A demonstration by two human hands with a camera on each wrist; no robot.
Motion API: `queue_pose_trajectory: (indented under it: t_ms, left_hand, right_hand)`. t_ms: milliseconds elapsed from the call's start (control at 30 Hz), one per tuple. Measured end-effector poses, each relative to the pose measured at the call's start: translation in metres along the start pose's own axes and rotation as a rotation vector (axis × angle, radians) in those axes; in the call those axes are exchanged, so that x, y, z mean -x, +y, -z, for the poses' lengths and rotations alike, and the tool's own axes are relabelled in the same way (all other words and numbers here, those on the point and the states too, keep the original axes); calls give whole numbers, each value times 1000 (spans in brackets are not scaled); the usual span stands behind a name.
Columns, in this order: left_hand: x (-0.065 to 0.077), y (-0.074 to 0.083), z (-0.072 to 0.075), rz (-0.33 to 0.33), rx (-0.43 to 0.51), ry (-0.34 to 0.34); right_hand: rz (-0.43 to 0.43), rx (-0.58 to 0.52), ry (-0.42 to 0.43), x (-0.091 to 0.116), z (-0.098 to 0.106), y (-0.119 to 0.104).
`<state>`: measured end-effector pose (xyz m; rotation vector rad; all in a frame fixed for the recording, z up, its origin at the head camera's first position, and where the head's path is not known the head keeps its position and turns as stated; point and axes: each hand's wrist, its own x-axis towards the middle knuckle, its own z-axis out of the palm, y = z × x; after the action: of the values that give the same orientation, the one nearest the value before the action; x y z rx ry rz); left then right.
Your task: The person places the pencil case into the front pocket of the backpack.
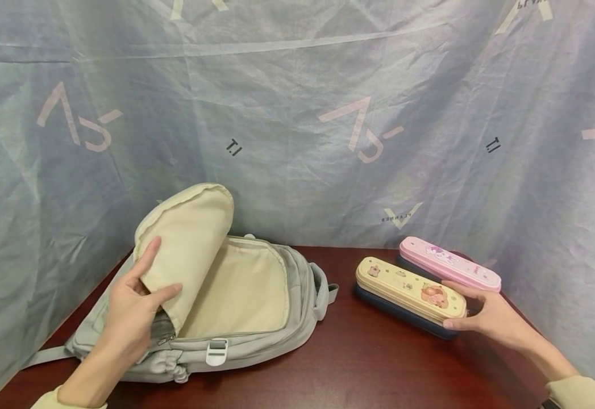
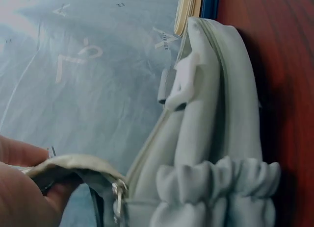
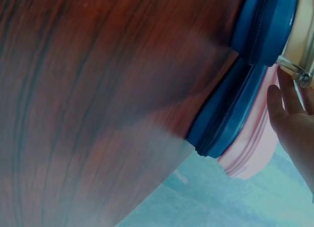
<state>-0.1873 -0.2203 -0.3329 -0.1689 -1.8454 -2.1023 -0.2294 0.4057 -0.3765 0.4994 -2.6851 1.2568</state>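
Observation:
A pale grey-green backpack (image 1: pixel 297 318) lies on its back on the left, its front pocket unzipped. My left hand (image 1: pixel 130 309) holds up the pocket's cream-lined flap (image 1: pixel 190 255), its edge between thumb and fingers; a metal zipper pull (image 2: pixel 117 192) hangs near that edge in the left wrist view. On the right, my right hand (image 1: pixel 491 315) grips the near end of a yellow pencil case (image 1: pixel 404 287) printed with cartoon figures, thumb on one long side and fingers across the other. This case lies on top of a dark blue case (image 1: pixel 404 315). Its zipper pull (image 3: pixel 299 72) is by my fingers.
Behind the yellow case, a pink pencil case (image 1: pixel 450 264) lies on another dark blue case (image 3: pixel 225 114). All stand on a dark red wooden table (image 1: pixel 338 363). Grey-blue printed cloth (image 1: pixel 297 113) encloses the back and sides. A strap (image 1: pixel 46 358) trails left of the backpack.

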Motion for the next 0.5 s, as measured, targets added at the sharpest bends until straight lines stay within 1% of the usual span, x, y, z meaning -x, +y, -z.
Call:
queue_pose_trajectory:
  t_ms: [100, 167, 233, 300, 400, 500]
  left_hand:
    - [0, -4, 7, -17, 82, -29]
    - [1, -6, 10, -5, 135, -43]
    - [0, -8, 13, 13, 210, -50]
    - [1, -10, 16, 27, 289, -52]
    - [2, -13, 20, 28, 394, -44]
    - [3, -16, 23, 16, 470, -41]
  right_hand:
    - [7, 13, 0, 0, 1, -1]
    - [17, 34, 0, 1, 1, -1]
    - [25, 51, 5, 1, 2, -1]
    - [30, 61, 9, 1, 2, 0]
    - [25, 64, 8, 0, 2, 0]
    - [13, 64, 3, -1, 3, 2]
